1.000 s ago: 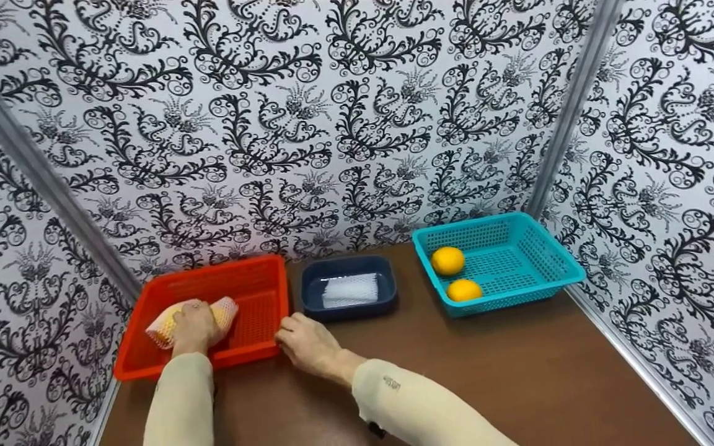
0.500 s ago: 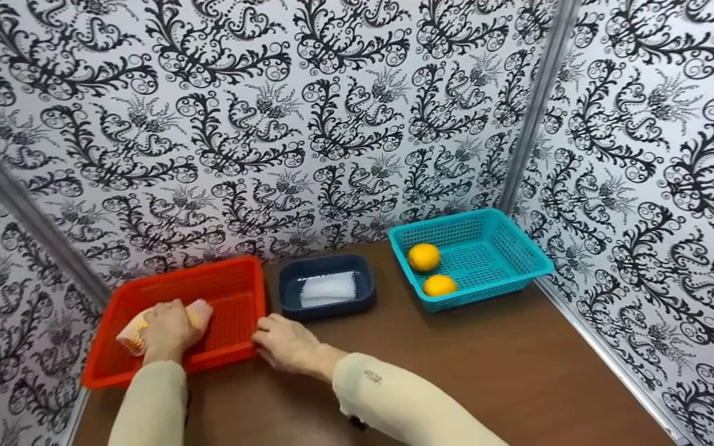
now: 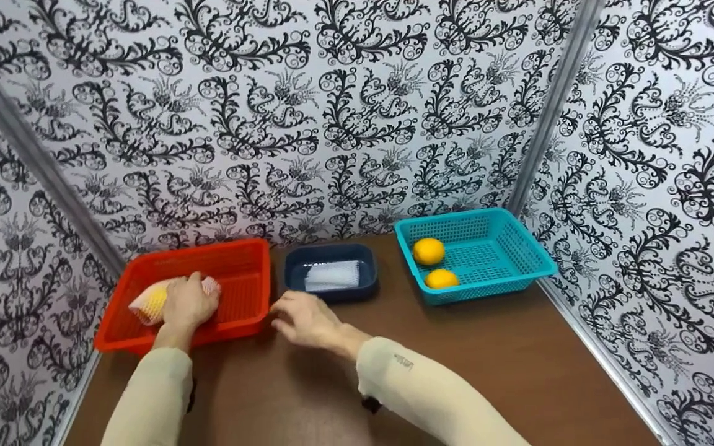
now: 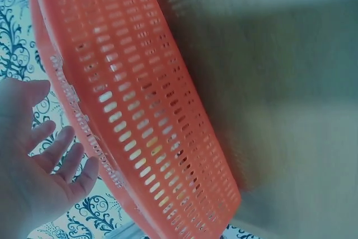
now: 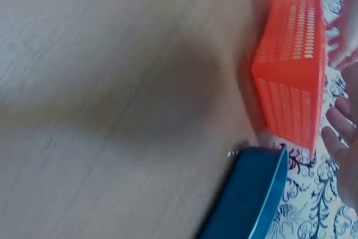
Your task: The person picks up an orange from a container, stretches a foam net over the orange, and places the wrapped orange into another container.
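In the head view, a red plastic basket (image 3: 251, 257) stands at the left of the table. Inside lies yellow fruit in white foam netting (image 3: 154, 301), partly covered by my left hand (image 3: 189, 302). The left wrist view shows that same left hand (image 4: 47, 160) above the basket rim, its fingers loosely spread with nothing in them. My right hand (image 3: 308, 320) hovers just off the basket's front right corner. Its fingers are loosely bent and hold nothing, as the right wrist view also shows on the right hand (image 5: 344, 132).
A dark blue dish (image 3: 366, 286) with folded white netting (image 3: 332, 275) stands right of the red basket. Farther right is a turquoise basket (image 3: 521, 251) holding two oranges (image 3: 429, 251). Patterned walls (image 3: 357, 124) enclose the back and sides of the brown table (image 3: 456, 365).
My left hand has come up off the netted fruit and shifted rightward over it. My right hand has let go of the red basket's corner. The head view has swung slightly.
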A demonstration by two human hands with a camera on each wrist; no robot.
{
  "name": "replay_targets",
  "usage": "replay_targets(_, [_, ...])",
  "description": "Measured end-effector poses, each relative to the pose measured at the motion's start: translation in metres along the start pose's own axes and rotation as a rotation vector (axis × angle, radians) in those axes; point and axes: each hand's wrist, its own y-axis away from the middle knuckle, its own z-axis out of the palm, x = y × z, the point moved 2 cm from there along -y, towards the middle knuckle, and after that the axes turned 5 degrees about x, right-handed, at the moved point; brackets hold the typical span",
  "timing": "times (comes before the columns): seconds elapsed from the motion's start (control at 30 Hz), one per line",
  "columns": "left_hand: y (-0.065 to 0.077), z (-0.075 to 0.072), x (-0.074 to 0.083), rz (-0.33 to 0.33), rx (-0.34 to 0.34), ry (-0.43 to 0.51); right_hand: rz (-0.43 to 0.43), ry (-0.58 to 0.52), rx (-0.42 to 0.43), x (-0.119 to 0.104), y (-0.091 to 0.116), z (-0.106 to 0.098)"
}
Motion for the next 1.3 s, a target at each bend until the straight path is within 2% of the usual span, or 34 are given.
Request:
replay_targets(0.2, [0.013,0.002,0.005,-0.012,0.024,0.051,0.058,-0.060,0.044,0.016,0.005,-0.019])
replay_targets(0.33, [0.022,0.004,0.013,0.034,0.063,0.110,0.088,-0.111,0.065,0.029,0.010,-0.032])
replay_targets(0.43, [0.027,0.004,0.023,0.067,0.059,0.142,0.118,-0.133,0.074,0.043,0.013,-0.043])
replay_targets(0.6, [0.035,0.007,0.045,0.086,0.012,0.159,0.163,-0.138,0.081,0.070,0.018,-0.062])
replay_targets(0.83, [0.046,0.013,0.082,0.198,0.088,0.217,0.196,-0.127,0.170,0.109,0.033,-0.098])
replay_targets(0.97, [0.054,0.021,0.102,0.226,0.098,0.235,0.213,-0.096,0.207,0.130,0.045,-0.116])
replay_targets(1.1, [0.064,0.031,0.123,0.257,0.110,0.255,0.265,-0.051,0.187,0.150,0.061,-0.130])
replay_targets(1.3, [0.080,0.047,0.157,0.314,0.086,0.295,0.334,0.072,0.127,0.179,0.093,-0.146])
